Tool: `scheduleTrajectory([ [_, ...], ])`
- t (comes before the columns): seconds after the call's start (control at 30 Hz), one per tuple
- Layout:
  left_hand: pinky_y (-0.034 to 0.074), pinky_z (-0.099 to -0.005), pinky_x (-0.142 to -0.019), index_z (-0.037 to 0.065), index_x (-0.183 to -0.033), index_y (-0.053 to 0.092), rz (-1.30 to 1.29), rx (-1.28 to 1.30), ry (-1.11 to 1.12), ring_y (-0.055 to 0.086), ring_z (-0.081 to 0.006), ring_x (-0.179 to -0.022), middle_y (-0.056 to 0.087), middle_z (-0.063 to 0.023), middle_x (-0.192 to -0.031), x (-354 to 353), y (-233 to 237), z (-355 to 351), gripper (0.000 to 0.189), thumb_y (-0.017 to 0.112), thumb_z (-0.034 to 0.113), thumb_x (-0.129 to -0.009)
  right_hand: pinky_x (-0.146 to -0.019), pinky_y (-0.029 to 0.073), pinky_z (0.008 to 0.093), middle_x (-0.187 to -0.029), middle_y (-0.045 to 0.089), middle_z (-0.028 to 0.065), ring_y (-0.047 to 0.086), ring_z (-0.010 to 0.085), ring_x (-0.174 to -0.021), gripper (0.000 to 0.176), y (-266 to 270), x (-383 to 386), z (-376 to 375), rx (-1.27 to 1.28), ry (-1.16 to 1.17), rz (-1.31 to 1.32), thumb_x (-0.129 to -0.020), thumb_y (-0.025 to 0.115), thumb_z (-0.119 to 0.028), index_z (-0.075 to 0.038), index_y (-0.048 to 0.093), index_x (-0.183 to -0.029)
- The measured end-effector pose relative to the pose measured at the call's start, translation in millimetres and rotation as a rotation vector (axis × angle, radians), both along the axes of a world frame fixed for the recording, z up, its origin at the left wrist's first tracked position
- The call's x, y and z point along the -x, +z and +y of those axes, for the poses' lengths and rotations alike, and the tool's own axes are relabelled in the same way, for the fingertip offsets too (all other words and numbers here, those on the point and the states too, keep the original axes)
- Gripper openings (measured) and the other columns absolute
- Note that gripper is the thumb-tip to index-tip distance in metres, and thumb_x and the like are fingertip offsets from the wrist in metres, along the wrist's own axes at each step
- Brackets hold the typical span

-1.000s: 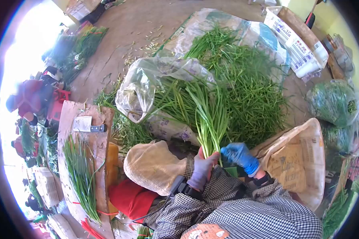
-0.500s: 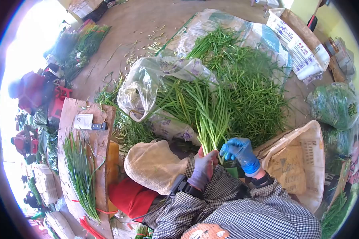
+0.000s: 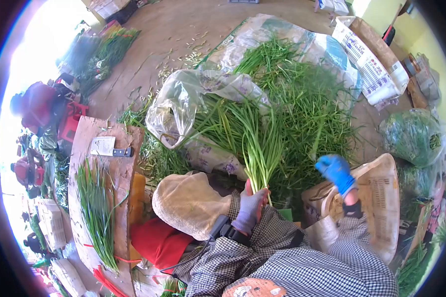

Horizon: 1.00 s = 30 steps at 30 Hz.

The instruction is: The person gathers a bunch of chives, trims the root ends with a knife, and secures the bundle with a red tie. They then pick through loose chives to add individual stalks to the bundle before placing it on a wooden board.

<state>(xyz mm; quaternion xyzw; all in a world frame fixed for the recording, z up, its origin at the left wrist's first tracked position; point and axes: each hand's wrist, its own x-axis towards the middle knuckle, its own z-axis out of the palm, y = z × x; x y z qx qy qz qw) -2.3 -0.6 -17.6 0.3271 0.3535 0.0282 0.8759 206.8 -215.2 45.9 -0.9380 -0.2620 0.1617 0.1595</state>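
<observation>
Floor [image 3: 168, 29] stretches out as the largest surface, bearing a plastic sheet [image 3: 265, 30] whose left edge slants toward the clear bag. A broad heap of loose greens [image 3: 317, 106] spreads over the sheet and past its near edge. On the person's left stands a long wooden board [image 3: 91, 129]. To the right, near the heap, sits a tan basket [image 3: 392, 198]; a white crate [image 3: 364, 62] lies by the sheet's far right corner. The clear bag [image 3: 176, 106], printed with purple flowers, opens beside the heap with more green stalks inside. Upright in front of it is the bunch of green stalks [image 3: 257, 153], pale ends down, gripped low by the left hand [image 3: 249, 210] in a grey-purple glove. Another bunch [image 3: 95, 208] lies along the middle and near part of the board. The right hand [image 3: 337, 173], blue-gloved, is raised near the basket's far left rim, apart from the held stalks; blur hides whether its fingers are closed. Smallest, a cleaver [image 3: 103, 145] rests near the board's far edge, its dark handle toward the right edge.
</observation>
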Motion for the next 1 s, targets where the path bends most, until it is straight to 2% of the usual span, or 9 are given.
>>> scheduleTrajectory([
  [0.13,0.043,-0.0214,-0.049,0.009,-0.133,0.045,0.032,-0.065,0.001,0.058,-0.0118,-0.071,0.062,-0.0061,-0.095,-1.5,7.3,-1.1,0.055,0.059,-0.006,-0.082,-0.06,0.05,0.0348,-0.069,0.066,0.011,0.065,0.0236,-0.062,0.042,-18.2,64.2,54.4,-0.313,-0.005,0.396,-0.086,0.068,-0.049,-0.007,0.073,-0.086],
  [0.27,0.049,-0.0219,-0.059,0.008,-0.138,0.042,0.132,-0.191,-0.107,0.061,-0.0127,-0.078,0.063,-0.0062,-0.099,-1.8,9.7,-4.1,0.059,0.06,-0.005,-0.083,-0.058,0.047,0.0421,-0.067,0.061,0.0167,0.061,0.0362,-0.063,0.05,-38.7,89.7,94.6,-0.335,0.225,0.281,-0.085,0.066,-0.054,-0.006,0.066,-0.072],
  [0.37,0.052,-0.0286,-0.075,0.004,-0.144,0.035,-0.017,-0.393,-0.02,0.063,-0.0195,-0.095,0.061,-0.0104,-0.115,2.2,-15.3,-15.6,0.064,0.06,-0.003,-0.085,-0.056,0.046,0.0445,-0.063,0.058,0.0168,0.059,0.0379,-0.061,0.052,-30.7,92.8,108.8,-0.305,0.22,0.202,-0.083,0.067,-0.055,-0.006,0.06,-0.066],
  [0.43,0.049,-0.037,-0.093,0.002,-0.148,0.027,0.121,-0.962,-0.223,0.058,-0.0312,-0.116,0.052,-0.02,-0.132,0.1,-3.0,-12.4,0.071,0.06,0.002,-0.085,-0.055,0.045,0.0451,-0.061,0.056,0.0162,0.058,0.0379,-0.06,0.053,-26.2,90.5,116.3,-0.302,0.195,0.199,-0.083,0.067,-0.055,-0.006,0.058,-0.064],
  [0.57,0.039,-0.0422,-0.106,-0.001,-0.151,0.02,0.26,-0.916,-0.503,0.046,-0.0428,-0.126,0.043,-0.0301,-0.136,2.8,16.2,-12.9,0.077,0.059,0.007,-0.085,-0.054,0.045,0.0453,-0.061,0.056,0.0168,0.058,0.0379,-0.06,0.05,-32.3,82.7,127.6,-0.291,0.226,0.194,-0.082,0.068,-0.051,-0.007,0.057,-0.064],
  [0.77,0.05,-0.0378,-0.09,0.001,-0.15,0.026,0.034,-1.06,-0.218,0.059,-0.031,-0.11,0.05,-0.0173,-0.135,6.2,-14.2,-18.5,0.076,0.06,0.002,-0.081,-0.054,0.045,0.0413,-0.063,0.057,0.0184,0.06,0.0334,-0.056,0.03,-58.6,73.7,119.8,-0.465,0.094,0.305,-0.082,0.071,-0.032,-0.004,0.065,-0.072],
  [0.8,0.05,-0.0378,-0.09,0.001,-0.15,0.026,0.037,-1.055,-0.218,0.059,-0.031,-0.11,0.05,-0.0173,-0.135,7.6,-18.7,-19.2,0.076,0.06,0.002,-0.081,-0.051,0.046,0.034,-0.06,0.061,0.0139,0.06,0.0202,-0.051,0.024,-59.7,73.1,116.1,-0.563,0.058,0.39,-0.085,0.071,-0.024,-0.003,0.068,-0.075],
  [0.87,0.051,-0.0307,-0.081,0.001,-0.147,0.033,0.006,-0.369,-0.142,0.062,-0.0188,-0.099,0.059,-0.0088,-0.123,0.8,-1.9,-10.0,0.075,0.063,-0.001,-0.078,-0.049,0.046,0.0302,-0.06,0.063,0.0103,0.059,0.0151,-0.051,0.023,-45.2,75.4,112.8,-0.627,-0.071,0.584,-0.087,0.07,-0.022,-0.002,0.068,-0.075],
  [1.0,0.052,-0.0279,-0.078,0.003,-0.141,0.045,0.018,0.0,-0.174,0.062,-0.0125,-0.095,0.064,-0.0041,-0.108,-1.9,3.9,-2.6,0.07,0.068,-0.003,-0.075,-0.045,0.044,0.0216,-0.062,0.066,0.0033,0.057,0.0083,-0.049,0.023,-34.1,77.2,107.7,-0.756,-0.237,0.812,-0.091,0.066,-0.018,-0.003,0.068,-0.074],
])
